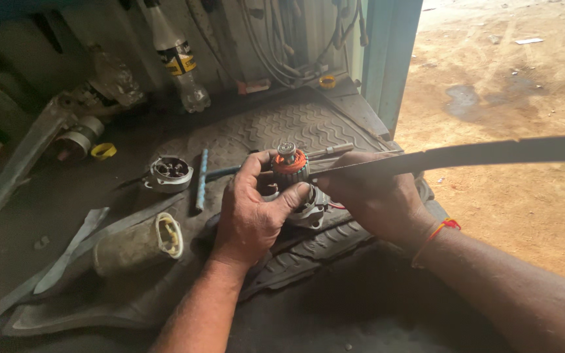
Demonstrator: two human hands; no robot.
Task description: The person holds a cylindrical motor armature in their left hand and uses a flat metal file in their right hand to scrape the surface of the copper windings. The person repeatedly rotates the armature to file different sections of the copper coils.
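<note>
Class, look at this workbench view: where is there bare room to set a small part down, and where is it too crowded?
Free: ribbed rubber mat behind the motor part, toward the yellow ring; dark surface between the forearms. Crowded: around left hand and right hand, and left by round housing and cylinder.

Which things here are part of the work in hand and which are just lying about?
In hand: left hand gripping motor armature; right hand holding long flat strip.

Lying about: round metal housing, cylindrical casing, plastic bottle, yellow ring, blue rod.
</note>
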